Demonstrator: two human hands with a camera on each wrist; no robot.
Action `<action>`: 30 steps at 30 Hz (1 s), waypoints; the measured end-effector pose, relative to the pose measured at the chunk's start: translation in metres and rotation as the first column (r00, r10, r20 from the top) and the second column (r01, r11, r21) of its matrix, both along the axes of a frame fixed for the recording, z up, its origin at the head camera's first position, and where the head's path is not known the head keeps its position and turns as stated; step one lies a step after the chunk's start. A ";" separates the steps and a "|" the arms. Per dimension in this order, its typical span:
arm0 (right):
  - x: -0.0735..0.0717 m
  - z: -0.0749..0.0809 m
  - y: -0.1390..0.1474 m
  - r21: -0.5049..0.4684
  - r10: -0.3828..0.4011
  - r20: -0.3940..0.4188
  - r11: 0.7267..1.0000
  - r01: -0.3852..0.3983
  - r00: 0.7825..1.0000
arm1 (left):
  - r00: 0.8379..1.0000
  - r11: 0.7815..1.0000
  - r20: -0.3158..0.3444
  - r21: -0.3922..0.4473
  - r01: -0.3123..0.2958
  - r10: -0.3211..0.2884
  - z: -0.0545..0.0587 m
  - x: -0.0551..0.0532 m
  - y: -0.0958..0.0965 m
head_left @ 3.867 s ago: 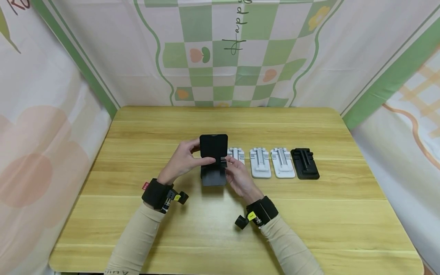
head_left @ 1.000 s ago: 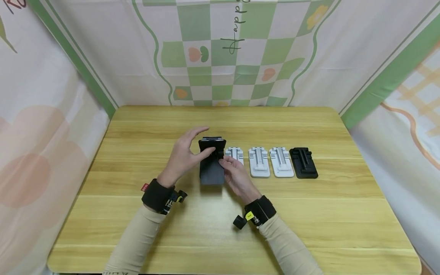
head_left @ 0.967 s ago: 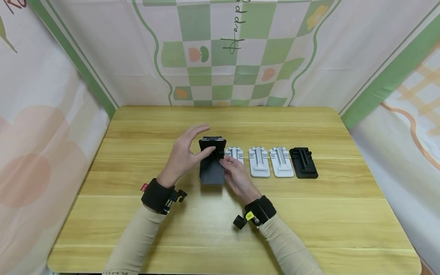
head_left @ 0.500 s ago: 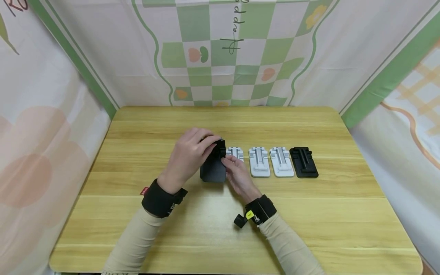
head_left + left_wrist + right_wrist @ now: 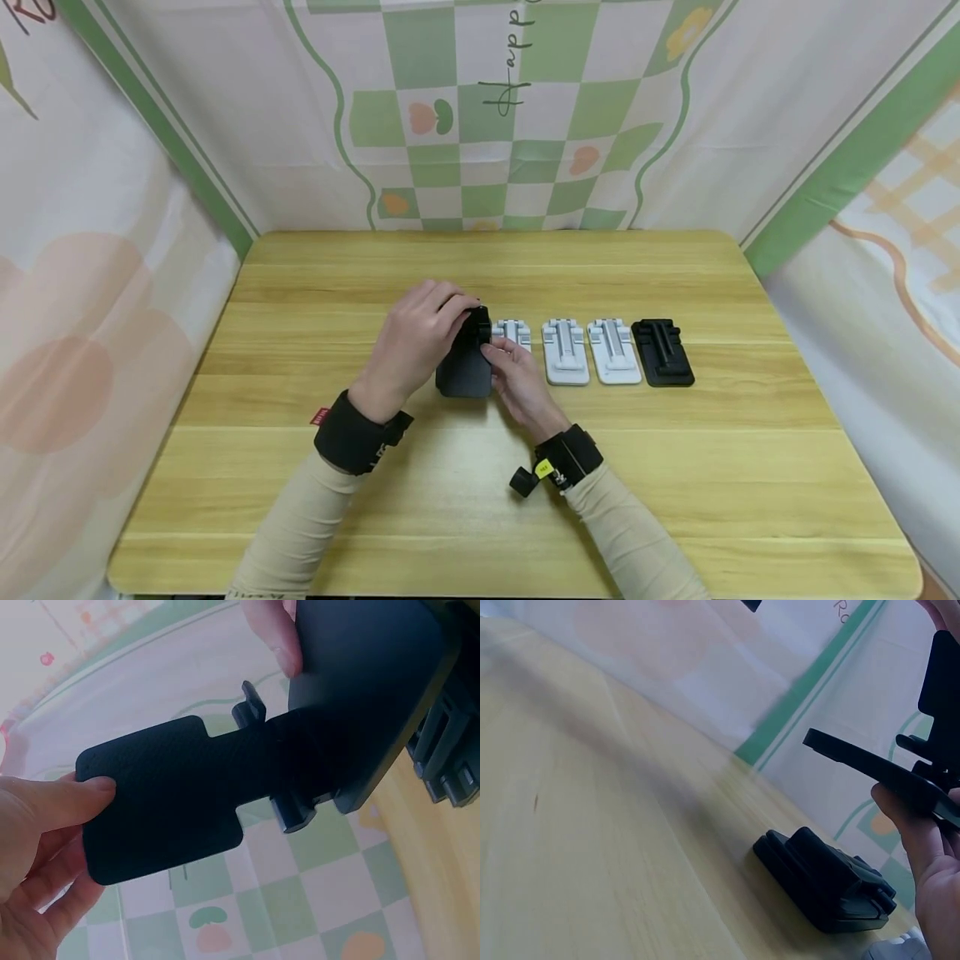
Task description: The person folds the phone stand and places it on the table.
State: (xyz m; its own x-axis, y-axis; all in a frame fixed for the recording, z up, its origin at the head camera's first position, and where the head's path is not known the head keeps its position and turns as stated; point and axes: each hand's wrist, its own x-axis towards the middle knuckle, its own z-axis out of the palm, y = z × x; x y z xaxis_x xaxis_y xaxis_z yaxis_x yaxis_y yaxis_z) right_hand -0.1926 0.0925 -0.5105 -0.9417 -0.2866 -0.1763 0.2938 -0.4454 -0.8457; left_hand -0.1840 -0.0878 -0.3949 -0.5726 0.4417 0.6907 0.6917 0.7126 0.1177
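Note:
A black folding phone stand (image 5: 463,377) is held unfolded above the table, its hinged parts spread apart. My left hand (image 5: 412,346) reaches over its far end; in the left wrist view that hand pinches the end of the smaller plate (image 5: 157,799) between thumb and fingers. With thumb and fingers my right hand (image 5: 521,387) grips the right edge of the wider plate (image 5: 870,765). Below the held stand, a second black phone stand (image 5: 825,881) lies folded on the table; in the head view it is hidden.
To the right, a row of folded stands lies on the wooden table (image 5: 637,500): a partly covered white stand (image 5: 512,332), two more white stands (image 5: 566,354) (image 5: 615,352) and a black stand (image 5: 663,354). Patterned cloth (image 5: 480,125) hangs behind and at both sides.
The smaller plate, earlier facing the head camera, has tilted back. My left hand opened off it, then closed over its far end. My right hand has kept its grip.

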 end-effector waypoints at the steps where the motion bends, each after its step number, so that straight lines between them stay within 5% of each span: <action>1: 0.000 0.000 -0.001 -0.003 0.000 0.000 1.000 0.000 1.000 | 1.000 1.000 -0.004 0.002 -0.005 0.005 -0.001 0.000 0.000; 21: 0.000 0.008 -0.003 -0.117 -0.060 0.046 0.991 0.065 0.997 | 0.991 1.000 -0.136 -0.008 0.001 -0.002 -0.019 0.006 0.010; 30: -0.003 0.012 0.001 -0.134 -0.029 0.069 0.990 0.038 0.997 | 0.988 1.000 -0.156 -0.005 -0.002 0.001 -0.032 0.011 0.012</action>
